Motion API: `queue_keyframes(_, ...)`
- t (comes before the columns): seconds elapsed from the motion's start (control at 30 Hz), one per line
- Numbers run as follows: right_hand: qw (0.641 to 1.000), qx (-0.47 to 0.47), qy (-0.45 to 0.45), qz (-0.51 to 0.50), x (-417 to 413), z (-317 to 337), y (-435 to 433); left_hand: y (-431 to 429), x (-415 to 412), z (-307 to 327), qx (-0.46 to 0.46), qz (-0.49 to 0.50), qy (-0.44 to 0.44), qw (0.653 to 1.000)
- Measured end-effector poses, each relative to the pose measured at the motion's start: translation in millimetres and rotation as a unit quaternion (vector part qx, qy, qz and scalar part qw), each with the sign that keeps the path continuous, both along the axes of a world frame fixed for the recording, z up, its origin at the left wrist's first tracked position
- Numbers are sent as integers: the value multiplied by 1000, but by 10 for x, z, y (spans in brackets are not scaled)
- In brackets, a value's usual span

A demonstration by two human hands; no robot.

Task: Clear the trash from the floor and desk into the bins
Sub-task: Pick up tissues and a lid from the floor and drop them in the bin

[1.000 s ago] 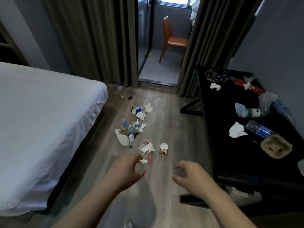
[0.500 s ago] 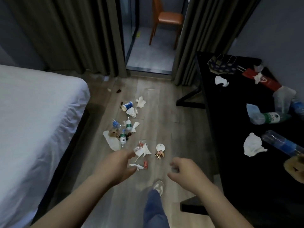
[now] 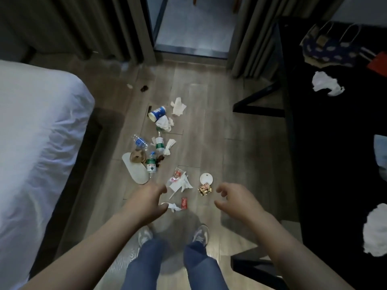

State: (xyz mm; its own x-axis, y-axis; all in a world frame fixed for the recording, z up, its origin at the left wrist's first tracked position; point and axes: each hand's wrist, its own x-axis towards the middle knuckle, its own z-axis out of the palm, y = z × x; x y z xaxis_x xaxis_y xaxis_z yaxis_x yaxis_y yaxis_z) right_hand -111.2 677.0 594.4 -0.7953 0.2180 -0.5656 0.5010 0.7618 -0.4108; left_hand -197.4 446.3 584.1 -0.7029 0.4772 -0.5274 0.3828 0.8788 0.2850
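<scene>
Currently both hands hover over the wooden floor, holding nothing; left hand has fingers loosely curled and apart, its thumb next to a small tissue, contact cannot be told; right hand is likewise loosely curled, fingers apart, near a gold wrapper.

Trash is scattered on the floor between the bed on the left and the black desk on the right. Nearest the hands: a red packet just beside the small tissue; a heap of white paper; a round white lid touching the gold wrapper.

Farther out: a white slipper with a brown lump on its far end; a blue-label bottle, a green-label bottle and a second green-label bottle, all lying down; a paper cup on its side, a crumpled tissue touching it; a flat tissue just beyond the cup.

On the desk: a far tissue; a near tissue at the right edge of view; a blue paper bag at the far end.

Left shoe and right shoe stand on the floor below the hands.
</scene>
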Motion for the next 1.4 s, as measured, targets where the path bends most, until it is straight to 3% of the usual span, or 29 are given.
queue_keyframes(0.27,996,-32,-54,-56,-246,-1577,12,65,-529,-1487,-18,-50,-30,998)
queue_keyframes(0.43,997,-14,-61,-46,-386,-2881,-115,-16,-669,-2827,-39,-98,-38,994)
queue_keyframes(0.63,997,-6,-79,15,-573,-4577,-174,-128,-756,-4525,-32,-153,-40,987)
queue_keyframes(0.83,993,10,-63,99,-812,-6056,-190,-137,-962,-5998,69,-117,-27,990)
queue_keyframes(0.9,992,23,-43,120,-882,-6419,-180,-145,-1030,-6407,72,-155,-30,985)
queue_keyframes(1.0,984,52,-25,167,-957,-6733,-191,-202,-1124,-6788,48,-210,-38,976)
queue_keyframes(1.17,983,69,-8,171,-996,-6631,-248,-188,-1157,-6805,45,-218,-32,974)
queue_keyframes(1.4,981,62,-46,177,-681,-6792,-164,-239,-913,-7129,46,-335,-39,940)
